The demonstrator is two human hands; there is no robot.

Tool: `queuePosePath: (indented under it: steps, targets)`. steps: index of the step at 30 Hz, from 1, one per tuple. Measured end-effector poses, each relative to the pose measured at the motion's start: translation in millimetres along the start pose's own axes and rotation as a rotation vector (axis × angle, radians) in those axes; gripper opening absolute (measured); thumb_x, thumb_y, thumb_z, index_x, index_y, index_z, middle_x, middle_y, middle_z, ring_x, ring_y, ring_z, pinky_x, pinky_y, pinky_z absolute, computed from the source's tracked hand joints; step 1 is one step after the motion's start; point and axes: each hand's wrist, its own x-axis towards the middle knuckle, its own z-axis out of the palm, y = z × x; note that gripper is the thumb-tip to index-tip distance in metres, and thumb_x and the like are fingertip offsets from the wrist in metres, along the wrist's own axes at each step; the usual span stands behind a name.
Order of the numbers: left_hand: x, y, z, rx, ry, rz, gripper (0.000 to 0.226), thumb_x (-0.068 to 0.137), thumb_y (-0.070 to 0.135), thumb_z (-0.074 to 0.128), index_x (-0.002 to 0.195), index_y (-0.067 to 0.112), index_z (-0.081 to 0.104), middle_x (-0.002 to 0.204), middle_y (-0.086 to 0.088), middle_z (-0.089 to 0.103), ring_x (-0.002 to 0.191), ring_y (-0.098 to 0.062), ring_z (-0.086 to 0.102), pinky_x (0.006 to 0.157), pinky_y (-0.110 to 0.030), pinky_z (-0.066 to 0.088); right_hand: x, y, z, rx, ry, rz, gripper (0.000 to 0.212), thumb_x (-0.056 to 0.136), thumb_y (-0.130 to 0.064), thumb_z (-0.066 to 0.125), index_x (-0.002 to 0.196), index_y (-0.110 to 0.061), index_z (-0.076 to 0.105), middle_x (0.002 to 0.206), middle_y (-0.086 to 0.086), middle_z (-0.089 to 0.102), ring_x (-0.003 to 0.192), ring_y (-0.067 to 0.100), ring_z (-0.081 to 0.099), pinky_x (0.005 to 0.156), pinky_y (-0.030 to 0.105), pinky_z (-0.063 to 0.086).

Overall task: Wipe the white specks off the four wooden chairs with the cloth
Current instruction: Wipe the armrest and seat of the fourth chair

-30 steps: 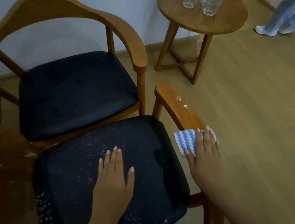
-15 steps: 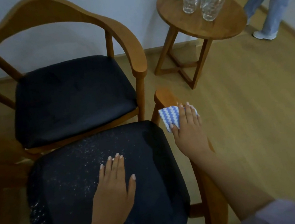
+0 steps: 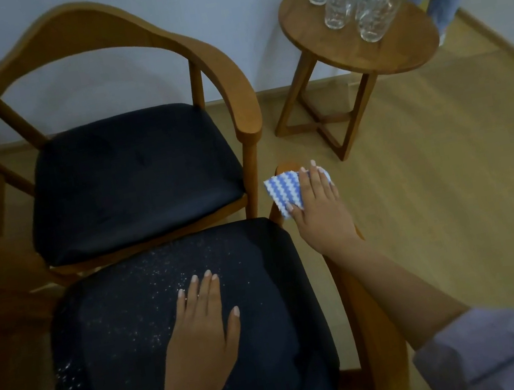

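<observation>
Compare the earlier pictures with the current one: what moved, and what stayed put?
The right hand, pressing the cloth flat, slid forward along the near chair's armrest to its front tip, over where white specks lay. The left hand stayed flat on the speckled seat; its specks remain.

The left hand [image 3: 202,326] lies flat, palm down, near the middle of the near chair [image 3: 116,320] seat. Its fingers are straight and close together, and the thumb is spread to the right. Its bare forearm runs back to the lower edge of view. The right hand [image 3: 317,205] rests palm down on the far end of that chair's right armrest [image 3: 366,329], straight fingers pressing the cloth [image 3: 282,192] beneath them. The right arm stretches along the armrest, bare up to a pale sleeve [image 3: 492,349].
</observation>
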Motion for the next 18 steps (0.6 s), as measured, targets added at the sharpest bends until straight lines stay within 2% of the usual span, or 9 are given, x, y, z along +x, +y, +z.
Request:
queuePosePath:
  steps: [5,10,18]
  targets:
    - [-3,3,-2,-0.014,0.022,0.003,0.062,0.097,0.043,0.023,0.136,0.0,0.044,0.14,-0.014,0.047,0.133,-0.025,0.035,0.115,-0.029,0.004,-17,3,0,-0.009,-0.005,0.001,0.068,0.103,-0.044,0.028,0.153,-0.008,0.0,0.161,0.011,-0.006,0.148,0.022,-0.007,0.121,0.035,0.0]
    - [-6,7,-2,-0.054,0.052,0.011,0.062,0.096,0.042,0.028,0.14,0.0,0.038,0.145,-0.014,0.041,0.136,-0.025,0.033,0.116,-0.031,0.006,-49,12,0,0.054,-0.042,0.015,0.068,0.102,-0.044,0.029,0.153,-0.013,-0.003,0.161,0.006,-0.009,0.146,0.015,-0.014,0.119,0.033,-0.005]
    - [-2,5,3,-0.078,0.031,0.025,0.063,0.096,0.044,0.026,0.142,0.001,0.036,0.147,-0.012,0.038,0.138,-0.024,0.032,0.115,-0.034,0.012,-90,21,10,0.066,-0.023,0.041,0.073,0.092,-0.056,0.014,0.153,-0.016,0.008,0.161,0.002,0.005,0.145,0.01,-0.009,0.116,0.03,-0.006]
